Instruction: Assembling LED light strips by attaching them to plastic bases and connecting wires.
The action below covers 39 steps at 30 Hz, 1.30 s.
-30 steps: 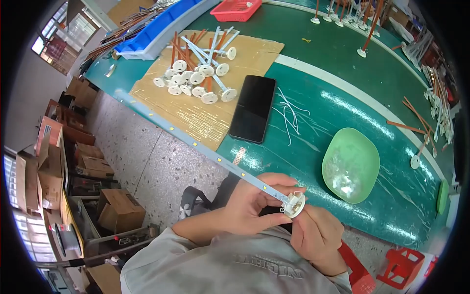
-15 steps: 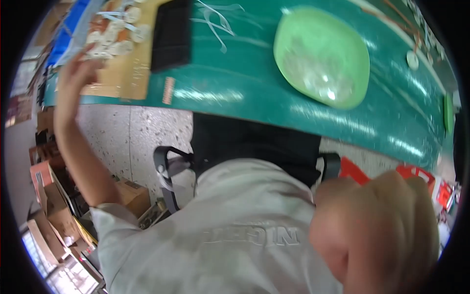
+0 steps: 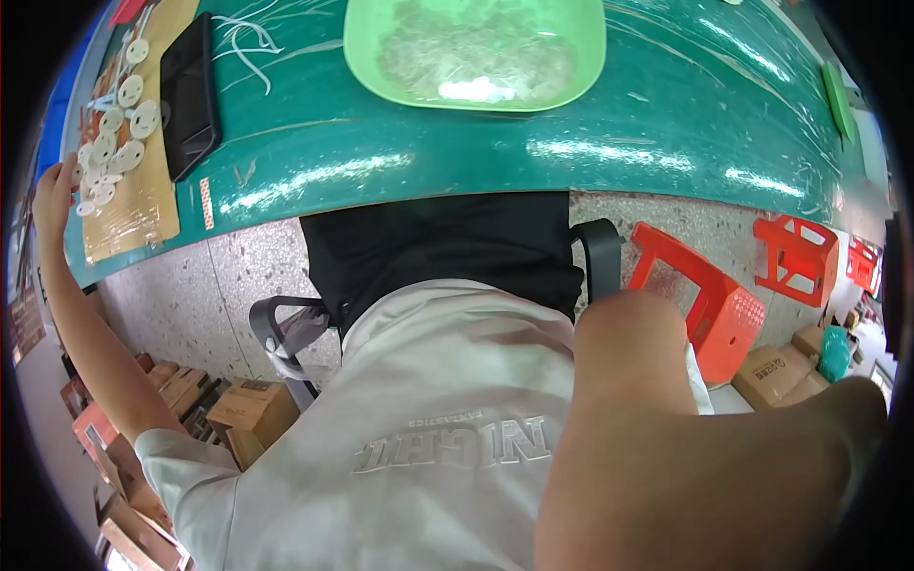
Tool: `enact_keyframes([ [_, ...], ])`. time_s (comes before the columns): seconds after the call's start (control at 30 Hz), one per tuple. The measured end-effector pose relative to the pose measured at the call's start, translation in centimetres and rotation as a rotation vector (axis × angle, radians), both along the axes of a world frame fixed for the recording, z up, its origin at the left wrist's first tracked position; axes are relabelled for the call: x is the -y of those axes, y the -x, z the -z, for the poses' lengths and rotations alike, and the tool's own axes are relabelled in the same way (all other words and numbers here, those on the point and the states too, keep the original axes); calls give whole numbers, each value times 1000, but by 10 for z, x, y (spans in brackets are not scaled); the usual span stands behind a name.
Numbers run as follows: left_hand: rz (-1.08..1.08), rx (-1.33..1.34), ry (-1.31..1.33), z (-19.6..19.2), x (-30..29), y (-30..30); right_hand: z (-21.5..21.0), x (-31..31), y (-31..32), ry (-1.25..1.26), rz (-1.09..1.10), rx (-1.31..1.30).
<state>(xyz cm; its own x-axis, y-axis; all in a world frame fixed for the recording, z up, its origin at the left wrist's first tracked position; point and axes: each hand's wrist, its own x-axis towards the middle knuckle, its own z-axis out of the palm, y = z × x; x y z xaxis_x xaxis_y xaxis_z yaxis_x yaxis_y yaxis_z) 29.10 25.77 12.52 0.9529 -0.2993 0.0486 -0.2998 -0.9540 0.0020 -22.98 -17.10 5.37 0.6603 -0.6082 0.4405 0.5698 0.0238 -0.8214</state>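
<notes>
My left arm reaches out to the far left edge of the table, and my left hand (image 3: pixel 54 197) is beside a pile of white round discs with small holes (image 3: pixel 103 157). Its fingers look stretched out, and I see nothing held in them. Under the discs lies a sheet of brown cardboard (image 3: pixel 157 205) with clear tape on it. My right arm is bent up close in front of me and fills the lower right; the hand at its end does not show. A green basin (image 3: pixel 476 98) holding clear, thin plastic pieces (image 3: pixel 476 57) stands on the table ahead.
A black tablet-like slab (image 3: pixel 190 100) lies by the cardboard, with white ties (image 3: pixel 249 48) next to it. The table (image 3: pixel 457 143) has a green, plastic-covered top. Red plastic stools (image 3: pixel 724 319) stand on the floor at right, cardboard boxes (image 3: pixel 252 409) at left.
The view has shifted, so the basin now lies more to the left and farther up. My left hand has moved to the outer side of the discs. My right arm has shifted and shows differently bent.
</notes>
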Motion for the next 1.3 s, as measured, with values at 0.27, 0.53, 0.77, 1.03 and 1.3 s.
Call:
enact_keyframes([
  [0.27,-74,185,-49,10,35,31,1,31,-23,109,54,36],
  [0.53,212,642,586,75,137,198,-20,75,-63,253,-2,97],
  [0.77,39,391,1220,116,135,257,-62,101,-112,848,113,-174],
  [1.03,125,537,881,111,147,241,-74,195,-321,921,203,-698],
  [1.3,86,566,836,107,148,241,-64,211,-513,791,671,-1113],
])
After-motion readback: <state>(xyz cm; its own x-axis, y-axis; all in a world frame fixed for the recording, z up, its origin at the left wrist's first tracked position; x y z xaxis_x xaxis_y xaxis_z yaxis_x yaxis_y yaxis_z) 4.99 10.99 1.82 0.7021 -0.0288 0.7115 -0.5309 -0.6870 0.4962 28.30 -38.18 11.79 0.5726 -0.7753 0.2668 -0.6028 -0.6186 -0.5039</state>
